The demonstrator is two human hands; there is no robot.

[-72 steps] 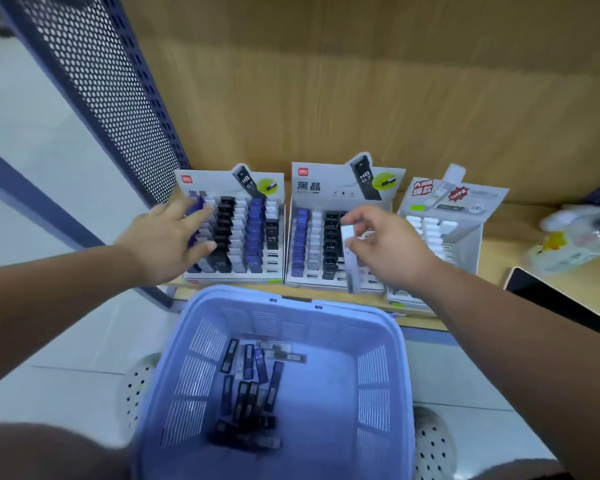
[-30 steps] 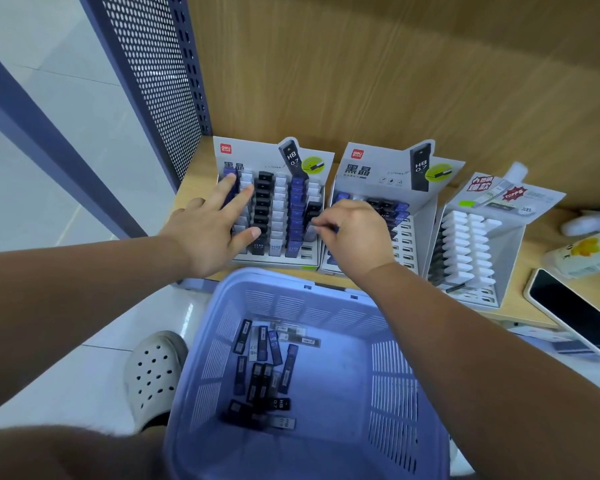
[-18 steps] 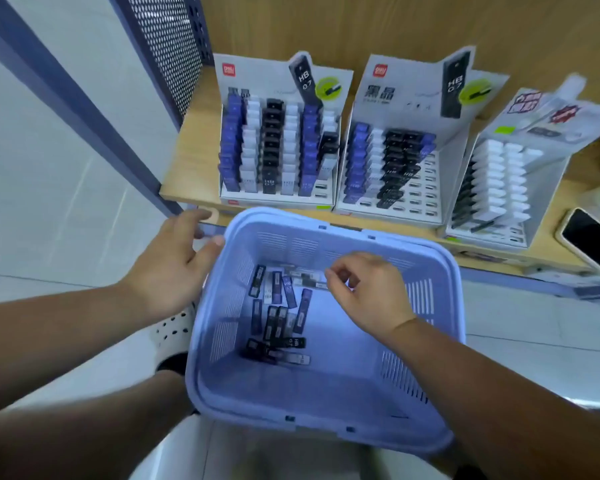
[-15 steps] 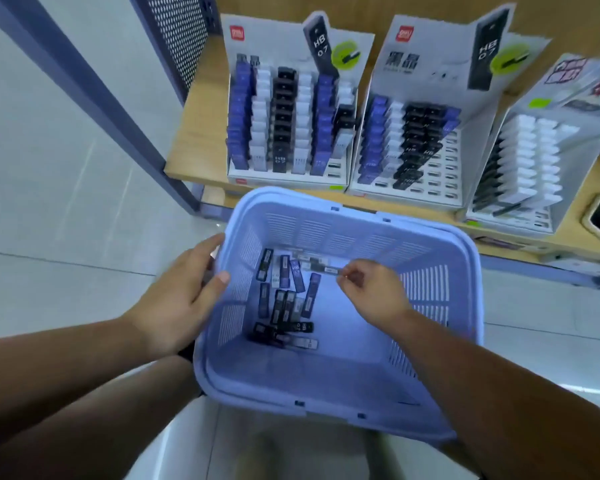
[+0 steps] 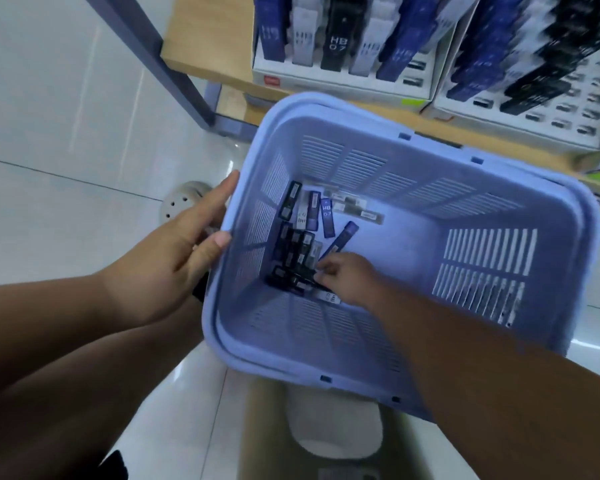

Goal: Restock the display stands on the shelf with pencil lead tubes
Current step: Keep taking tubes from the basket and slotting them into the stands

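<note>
Head cam: I've got the right hand down in the basket, fingertips curled at the near end of a blue lead tube. Its long axis points away up-right. Pinched? Can't tell. The left hand grips the rim.

The right hand has dropped from the stands onto the basket's tubes.
</note>
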